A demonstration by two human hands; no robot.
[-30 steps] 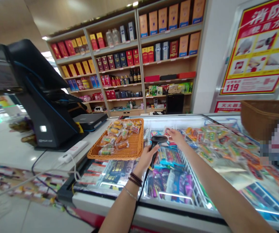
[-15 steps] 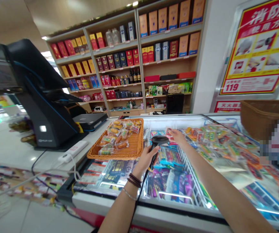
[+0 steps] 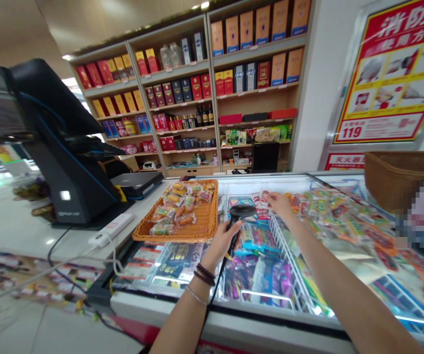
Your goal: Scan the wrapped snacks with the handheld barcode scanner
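Shop checkout: shelves of boxed liquor (image 3: 182, 98) at 12 o'clock, fire-safety poster (image 3: 392, 83) at 2. Black POS terminal (image 3: 60, 147) stands on the white surface (image 3: 23, 236) at 9. Woven tray (image 3: 175, 211) of snack packets sits at 10 from the left hand, on the surface edge against the chest freezer (image 3: 204, 314).

Main risk: scanner cable (image 3: 215, 290) drops from the grip across the freezer rim. A snag there could tug the scanner out of line or out of the hand. Second risk: the tray is close to the left hand, so a wide swing could knock it and spill packets. Third: the packets are loosely piled, so pulling one could slide its neighbours against the wire divider (image 3: 286, 250).

Left hand (image 3: 221, 241): fingers closed around the black handheld scanner (image 3: 242, 211), head up, at 12 o'clock from the wrist. Right hand (image 3: 280, 201): fingers drawn together, tips on a red-and-white packet (image 3: 261, 200) in the freezer, just right of the scanner head. Pinch or light touch: cannot tell.
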